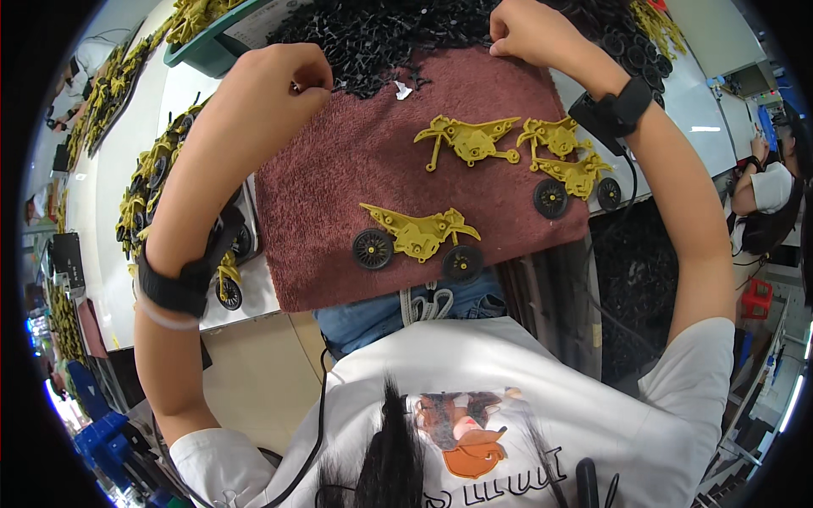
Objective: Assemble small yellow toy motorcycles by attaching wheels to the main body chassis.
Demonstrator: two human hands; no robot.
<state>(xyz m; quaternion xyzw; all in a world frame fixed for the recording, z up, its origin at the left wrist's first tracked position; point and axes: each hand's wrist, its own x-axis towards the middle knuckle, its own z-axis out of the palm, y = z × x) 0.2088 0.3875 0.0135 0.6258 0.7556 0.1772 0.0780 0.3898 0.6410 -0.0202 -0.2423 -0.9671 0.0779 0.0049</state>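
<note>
My left hand (292, 69) is curled closed at the left edge of a heap of small black plastic parts (373, 46). A tiny shiny spot shows at its fingers, too small to name. At the heap's right side my right hand (529, 32) has its fingers bent together, and whatever is in them is hidden. On the maroon towel (339, 169) lie yellow toy motorbike halves. One with two black wheels (419, 237) is nearest me, a wheel-less one (472, 142) lies beyond it, and more yellow pieces with wheels (572, 169) are at the right.
A green bin (216, 55) with yellow parts stands at the back left. Assembled toy motorbikes (157, 182) crowd the table's left side. Black wheels (635, 59) are piled at the back right. A white scrap (403, 90) lies by the black heap. Another person (762, 186) sits at far right.
</note>
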